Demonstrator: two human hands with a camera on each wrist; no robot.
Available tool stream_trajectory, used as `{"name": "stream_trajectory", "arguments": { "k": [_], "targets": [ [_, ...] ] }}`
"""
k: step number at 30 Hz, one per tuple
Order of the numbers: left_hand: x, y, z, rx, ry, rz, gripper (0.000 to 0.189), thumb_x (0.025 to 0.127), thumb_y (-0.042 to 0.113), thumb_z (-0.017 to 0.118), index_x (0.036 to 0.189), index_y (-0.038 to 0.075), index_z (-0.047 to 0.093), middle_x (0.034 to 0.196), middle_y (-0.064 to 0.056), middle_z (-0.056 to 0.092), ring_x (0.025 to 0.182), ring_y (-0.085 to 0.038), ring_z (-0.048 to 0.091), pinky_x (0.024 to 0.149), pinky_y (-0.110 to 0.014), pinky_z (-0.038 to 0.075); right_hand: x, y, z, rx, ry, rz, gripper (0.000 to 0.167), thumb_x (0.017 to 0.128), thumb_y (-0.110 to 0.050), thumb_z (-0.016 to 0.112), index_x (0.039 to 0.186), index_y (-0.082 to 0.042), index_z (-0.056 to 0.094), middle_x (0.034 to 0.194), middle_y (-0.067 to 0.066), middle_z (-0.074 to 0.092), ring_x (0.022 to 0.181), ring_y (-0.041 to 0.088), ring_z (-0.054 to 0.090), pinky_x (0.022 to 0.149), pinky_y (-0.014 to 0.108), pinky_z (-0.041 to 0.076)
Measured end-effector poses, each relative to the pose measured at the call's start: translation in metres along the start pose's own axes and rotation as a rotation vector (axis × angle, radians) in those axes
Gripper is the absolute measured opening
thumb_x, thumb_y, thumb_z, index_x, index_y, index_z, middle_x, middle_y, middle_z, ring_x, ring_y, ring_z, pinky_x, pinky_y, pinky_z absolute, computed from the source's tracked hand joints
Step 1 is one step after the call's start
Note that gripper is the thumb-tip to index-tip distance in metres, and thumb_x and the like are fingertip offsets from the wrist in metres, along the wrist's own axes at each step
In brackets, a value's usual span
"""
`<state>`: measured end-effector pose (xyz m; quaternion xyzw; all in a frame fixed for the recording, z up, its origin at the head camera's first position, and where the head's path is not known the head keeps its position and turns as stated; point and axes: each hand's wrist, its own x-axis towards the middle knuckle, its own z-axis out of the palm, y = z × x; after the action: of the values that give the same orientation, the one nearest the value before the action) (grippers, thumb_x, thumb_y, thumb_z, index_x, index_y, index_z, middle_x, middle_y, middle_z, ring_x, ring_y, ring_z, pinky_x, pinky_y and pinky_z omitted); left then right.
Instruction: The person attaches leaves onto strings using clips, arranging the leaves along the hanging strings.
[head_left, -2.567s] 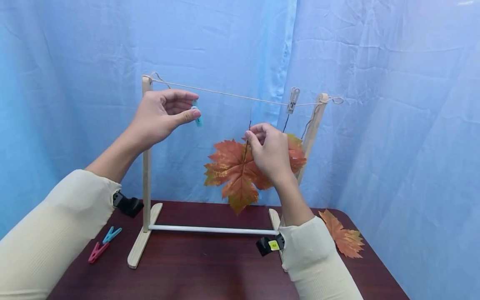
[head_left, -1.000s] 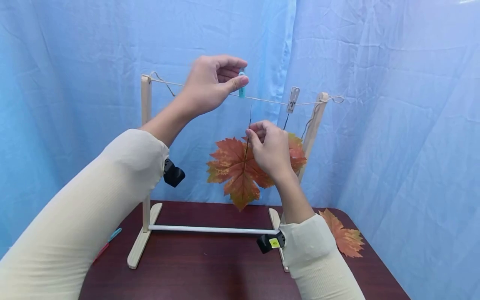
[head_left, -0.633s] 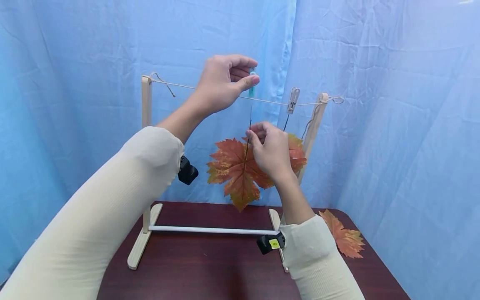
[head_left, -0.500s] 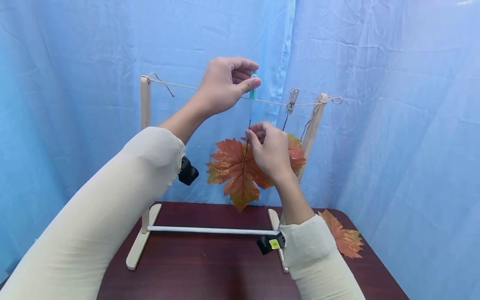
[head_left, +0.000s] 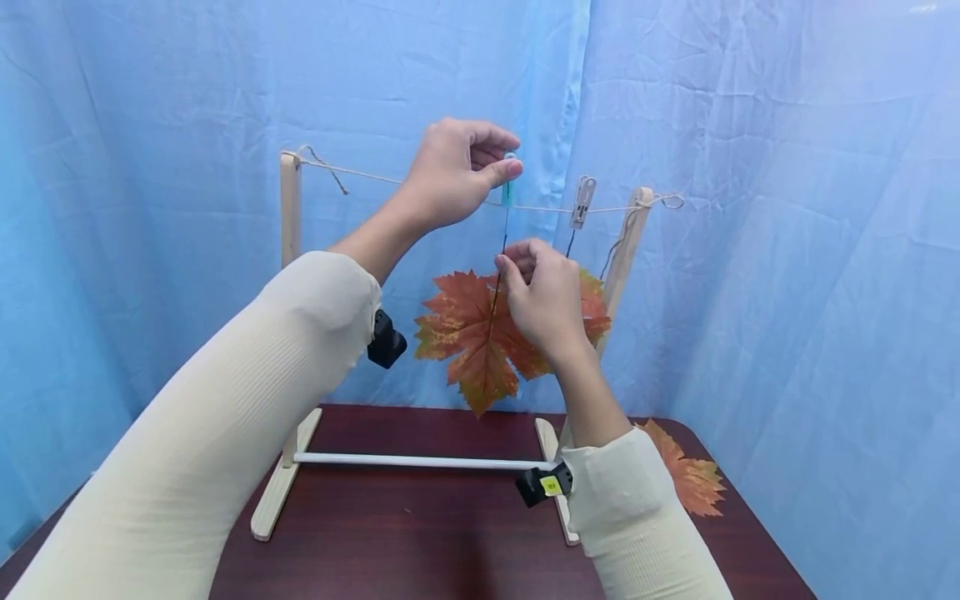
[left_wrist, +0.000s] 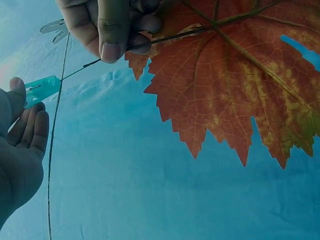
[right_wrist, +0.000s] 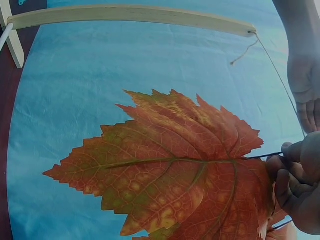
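Note:
My left hand [head_left: 461, 171] pinches a teal clothespin [head_left: 508, 192] from above, its lower end at the string [head_left: 540, 207]. In the left wrist view that clothespin [left_wrist: 42, 91] meets both the string and the tip of a thin stem. Below it, my right hand [head_left: 543, 292] pinches the dark stem [head_left: 497, 292] of an orange-red artificial maple leaf [head_left: 480, 333]. The leaf hangs face-on, partly behind the right hand. To the right, a grey clothespin [head_left: 582, 202] on the string holds a second leaf [head_left: 595, 308], mostly hidden.
The string runs between two wooden posts [head_left: 291, 208] joined low down by a white rod [head_left: 427, 460]. Another maple leaf [head_left: 686, 471] lies on the dark red table [head_left: 390, 533] at the right. Blue curtains [head_left: 187, 100] hang behind.
My left hand has moved right and up with the teal clothespin, then slightly down onto the string above the stem. The right hand has stayed nearly still. The left sleeve now covers the clothespins on the table.

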<state>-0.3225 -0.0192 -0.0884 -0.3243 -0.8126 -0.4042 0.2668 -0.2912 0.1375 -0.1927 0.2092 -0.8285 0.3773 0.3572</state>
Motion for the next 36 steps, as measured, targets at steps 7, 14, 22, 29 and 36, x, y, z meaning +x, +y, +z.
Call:
{"name": "stream_trajectory", "arguments": {
  "k": [7,14,22,29,36],
  "targets": [
    [0.003,0.000,0.000,-0.009,0.009,-0.019,0.030,0.101,0.022,0.067,0.127,0.007,0.071,0.114,-0.004,0.072,0.102,-0.008,0.067,0.090,-0.017,0.052,-0.001,0.000,-0.001,-0.017,-0.008,0.010,0.021,0.103,-0.019,0.064,0.107,0.001,0.070,0.085,0.011,0.072,0.070,0.020,0.065,0.062,0.033,0.055],
    [0.004,-0.001,0.003,-0.012,0.040,-0.028,0.028,0.100,0.021,0.068,0.124,0.008,0.073,0.110,-0.004,0.073,0.098,-0.007,0.068,0.087,-0.017,0.052,-0.001,0.000,0.000,-0.017,-0.007,0.001,0.020,0.103,-0.018,0.064,0.106,0.002,0.070,0.087,0.012,0.073,0.071,0.020,0.067,0.062,0.033,0.055],
    [0.004,-0.004,0.006,-0.015,0.030,-0.053,0.027,0.099,0.021,0.070,0.122,0.008,0.074,0.109,-0.003,0.074,0.096,-0.007,0.068,0.086,-0.017,0.053,0.000,0.003,-0.001,-0.014,-0.014,0.014,0.020,0.103,-0.017,0.064,0.107,0.001,0.070,0.089,0.011,0.073,0.073,0.019,0.066,0.063,0.032,0.055],
    [0.004,-0.003,0.009,-0.030,-0.003,-0.055,0.026,0.099,0.019,0.070,0.121,0.007,0.074,0.107,-0.003,0.074,0.095,-0.007,0.069,0.085,-0.019,0.054,0.002,0.002,-0.002,-0.026,-0.009,0.007,0.020,0.102,-0.017,0.064,0.107,0.001,0.070,0.090,0.011,0.073,0.075,0.020,0.066,0.066,0.034,0.057],
    [0.004,-0.004,0.010,-0.037,-0.012,-0.058,0.023,0.099,0.017,0.069,0.118,0.006,0.075,0.105,-0.003,0.075,0.091,-0.007,0.070,0.084,-0.019,0.055,0.005,0.000,-0.002,-0.017,0.008,-0.006,0.020,0.102,-0.017,0.065,0.107,0.002,0.070,0.090,0.012,0.073,0.073,0.021,0.066,0.065,0.034,0.056]
  ]
}}
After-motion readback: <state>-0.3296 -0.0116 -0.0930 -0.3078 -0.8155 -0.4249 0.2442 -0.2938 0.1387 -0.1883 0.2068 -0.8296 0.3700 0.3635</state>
